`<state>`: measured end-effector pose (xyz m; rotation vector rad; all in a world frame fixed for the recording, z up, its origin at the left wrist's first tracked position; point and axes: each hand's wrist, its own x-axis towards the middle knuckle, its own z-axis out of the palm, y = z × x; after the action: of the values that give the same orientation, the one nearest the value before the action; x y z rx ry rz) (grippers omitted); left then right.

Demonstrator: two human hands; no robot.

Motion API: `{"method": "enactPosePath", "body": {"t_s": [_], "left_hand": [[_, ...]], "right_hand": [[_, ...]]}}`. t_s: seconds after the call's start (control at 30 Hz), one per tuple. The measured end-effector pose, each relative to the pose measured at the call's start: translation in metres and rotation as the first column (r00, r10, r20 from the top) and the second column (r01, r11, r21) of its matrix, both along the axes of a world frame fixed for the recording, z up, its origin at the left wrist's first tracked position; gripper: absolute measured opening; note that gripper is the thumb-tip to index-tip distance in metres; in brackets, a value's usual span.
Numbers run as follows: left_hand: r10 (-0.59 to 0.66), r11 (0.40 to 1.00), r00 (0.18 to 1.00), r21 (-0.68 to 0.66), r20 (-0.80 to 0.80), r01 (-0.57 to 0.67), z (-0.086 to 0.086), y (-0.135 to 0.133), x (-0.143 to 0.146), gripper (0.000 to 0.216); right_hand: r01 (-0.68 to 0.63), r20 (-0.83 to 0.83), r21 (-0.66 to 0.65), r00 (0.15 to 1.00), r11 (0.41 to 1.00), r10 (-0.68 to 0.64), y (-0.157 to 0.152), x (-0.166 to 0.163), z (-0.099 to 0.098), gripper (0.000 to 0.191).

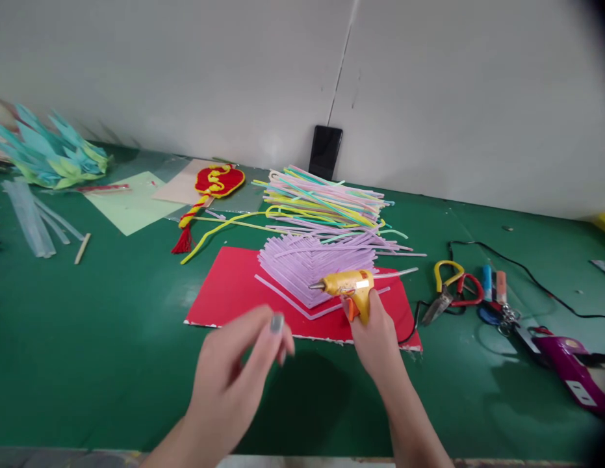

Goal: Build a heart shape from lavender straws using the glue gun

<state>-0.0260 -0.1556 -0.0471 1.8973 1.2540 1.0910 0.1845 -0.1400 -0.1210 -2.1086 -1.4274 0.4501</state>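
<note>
My right hand (375, 335) grips a yellow glue gun (348, 286) by its handle, nozzle pointing left over a purple heart made of straws (302, 263). The heart lies on a red sheet (229, 289) on the green table (88, 338). My left hand (234, 380) hovers in front of the red sheet's near edge, blurred by motion, fingers loosely curled with nothing seen in them. Behind the heart sits a heap of pastel straws (326, 201).
Scissors (448, 286) with yellow and red handles, keys and a purple tool (570, 367) lie to the right with a black cord. A red and yellow ornament (214, 185), pale paper sheets, clear glue sticks (32, 218) and teal paper leaves lie at the left. A black phone (325, 153) leans on the wall.
</note>
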Motion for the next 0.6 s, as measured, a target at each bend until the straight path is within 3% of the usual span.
{"method": "enactPosePath", "body": {"t_s": [0.07, 0.17, 0.27, 0.4, 0.53, 0.6], "left_hand": [[0.065, 0.998, 0.997, -0.011, -0.051, -0.065, 0.009, 0.028, 0.01, 0.033], [0.108, 0.992, 0.97, 0.086, -0.217, -0.091, 0.011, 0.058, 0.025, 0.016], [0.048, 0.988, 0.916, 0.155, -0.397, 0.016, -0.006, 0.081, 0.039, 0.01], [-0.181, 0.968, 0.849, 0.061, -0.497, 0.243, -0.036, 0.106, 0.044, 0.011], [-0.206, 0.957, 0.827, 0.069, -0.522, 0.281, -0.057, 0.117, 0.032, 0.01], [-0.249, 0.936, 0.822, 0.089, -0.512, 0.339, -0.064, 0.116, 0.026, 0.023]], "right_hand": [[0.078, 0.001, 0.019, 0.997, 0.997, -0.078, 0.0, 0.006, 0.003, 0.03], [0.194, 0.063, -0.03, 0.979, 0.981, -0.192, -0.001, 0.019, 0.009, 0.034], [0.176, 0.062, -0.116, 0.984, 0.978, -0.17, -0.004, 0.03, 0.014, 0.039], [0.118, 0.011, -0.141, 0.993, 0.983, -0.118, -0.013, 0.033, 0.012, 0.056], [0.117, 0.119, -0.065, 0.987, 0.991, -0.108, -0.024, 0.03, 0.003, 0.06], [0.093, 0.222, 0.031, 0.97, 0.995, -0.098, -0.028, 0.03, -0.003, 0.055]]}}
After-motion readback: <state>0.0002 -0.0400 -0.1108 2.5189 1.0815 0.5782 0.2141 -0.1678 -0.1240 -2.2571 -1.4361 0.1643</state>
